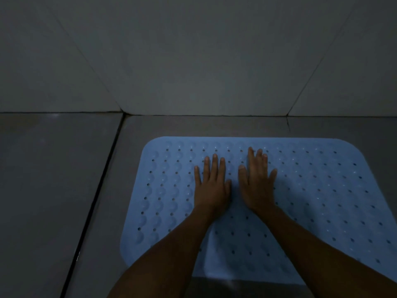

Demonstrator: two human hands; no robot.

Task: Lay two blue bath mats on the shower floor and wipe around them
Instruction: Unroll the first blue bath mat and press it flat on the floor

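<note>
**A:** Mat (pixel 311 190) number one is down on the shower floor (pixel 53 190), lying close to the back wall (pixel 193 61), with its far edge roughly parallel to the joint there. Only this one blue mat shows; I can't see a second.

**B:** And the hands?

**A:** Both lie flat on top of it, palms down, side by side near the middle of its far half. The left hand (pixel 211 186) has its fingers spread a little; the right hand (pixel 257 186) is flat too, fingers loosely fanned. Neither is gripping or pinching anything.

**B:** So this is the pressing-down step, I'd judge.

**A:** It looks that way. To do it well, press firmly with the whole palm and work outward from the centre toward the corners, so the mat seats flat and no bubble stays under it. The left and right margins lie well outside the hands, so they likely need attention.

**B:** Any wiping cloth around?

**A:** None in view. The dark groove (pixel 96 201) in the floor runs just left of the mat, clear of it.
</note>
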